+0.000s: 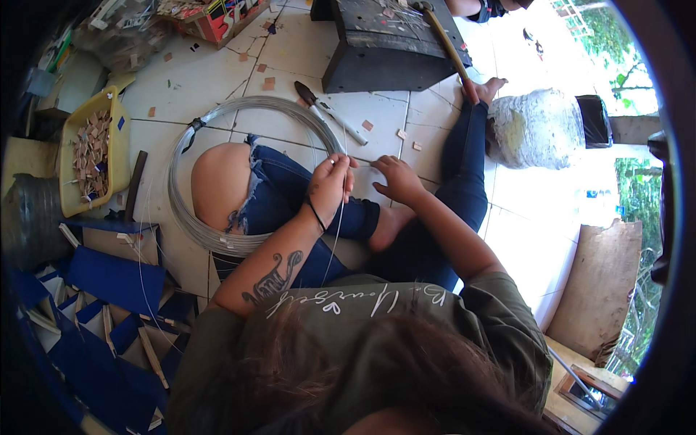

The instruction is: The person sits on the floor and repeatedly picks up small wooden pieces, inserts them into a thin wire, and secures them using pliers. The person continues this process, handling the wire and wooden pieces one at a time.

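Observation:
A large coil of thin silvery wire (180,196) loops around my bent knee, bound at one place with a dark tie. My left hand (333,177) is closed around wire at the coil's right side, and a loose strand hangs down from it over my jeans. Just to its right is my right hand (399,180), its fingers stretched toward the left hand with thumb and forefinger apart. Beyond the hands, a metal hand tool (330,112) with a dark end and pale handles lies on the tiles.
A black bench (395,61) stands ahead, with a wooden-handled hammer (446,43) across it. At left sit a yellow basket (122,156) of small wooden pieces and a stack of blue panels (116,279). A wrapped roll (536,129) is at right. Another person's arm (464,6) shows at top.

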A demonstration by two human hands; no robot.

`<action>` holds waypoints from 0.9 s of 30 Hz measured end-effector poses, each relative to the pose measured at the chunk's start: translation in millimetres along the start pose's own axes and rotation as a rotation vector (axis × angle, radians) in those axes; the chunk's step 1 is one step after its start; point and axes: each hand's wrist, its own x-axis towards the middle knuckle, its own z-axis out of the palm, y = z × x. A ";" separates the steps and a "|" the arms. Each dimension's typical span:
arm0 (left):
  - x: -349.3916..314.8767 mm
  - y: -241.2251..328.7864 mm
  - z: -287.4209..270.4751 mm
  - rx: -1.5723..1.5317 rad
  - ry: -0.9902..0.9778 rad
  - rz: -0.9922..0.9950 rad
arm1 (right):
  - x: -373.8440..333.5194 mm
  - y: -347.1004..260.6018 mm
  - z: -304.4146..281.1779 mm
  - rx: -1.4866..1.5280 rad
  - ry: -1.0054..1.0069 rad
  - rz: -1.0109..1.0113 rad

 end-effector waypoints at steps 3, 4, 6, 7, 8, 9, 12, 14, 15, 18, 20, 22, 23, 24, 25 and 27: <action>-0.4 -0.9 0.3 0.028 0.018 -0.009 | 11.4 -9.3 16.1 -0.192 -0.034 -0.041; -0.2 -1.2 0.6 0.038 0.019 -0.009 | 16.2 -12.1 19.9 -0.258 -0.052 -0.030; 0.9 -2.3 1.6 0.063 0.029 -0.009 | 24.3 -18.0 26.9 -0.403 -0.067 -0.029; 0.1 -3.3 2.6 0.079 0.037 -0.005 | 27.1 -20.9 29.8 -0.472 -0.059 -0.046; 1.0 -3.2 3.3 0.090 0.036 0.019 | 32.1 -22.8 31.5 -0.498 -0.103 -0.022; 2.1 -3.0 3.8 0.093 0.042 0.005 | 36.3 -24.3 32.6 -0.525 -0.123 -0.010; 1.2 -2.6 4.4 0.081 0.049 0.003 | 47.5 -29.6 32.4 -0.546 -0.215 0.099; 1.5 -1.5 4.0 0.062 0.045 0.005 | 52.0 -26.6 23.1 -0.405 -0.259 0.170; 0.9 -1.0 3.4 0.059 0.051 -0.001 | 51.9 -22.5 14.7 -0.346 -0.297 0.232; -0.1 1.1 2.3 0.019 0.037 0.009 | 57.3 0.0 -27.3 -0.170 -0.316 0.269; -1.0 1.1 3.4 0.013 0.018 0.010 | 66.1 22.3 -70.3 0.443 -0.267 0.461; -0.2 0.7 6.9 0.027 0.009 -0.009 | 81.4 40.9 -115.7 0.561 -0.079 0.347; -0.1 0.3 8.7 0.038 0.005 -0.013 | 93.8 48.9 -138.4 0.605 0.001 0.276; -0.4 -0.1 9.9 0.043 -0.001 -0.026 | 105.2 55.7 -160.5 0.515 0.090 0.243; -1.1 -0.6 10.2 0.053 -0.006 -0.031 | 121.8 59.4 -177.3 0.425 0.190 0.268; -2.7 -0.3 9.1 0.054 -0.010 -0.031 | 154.8 63.4 -203.4 0.405 0.295 0.305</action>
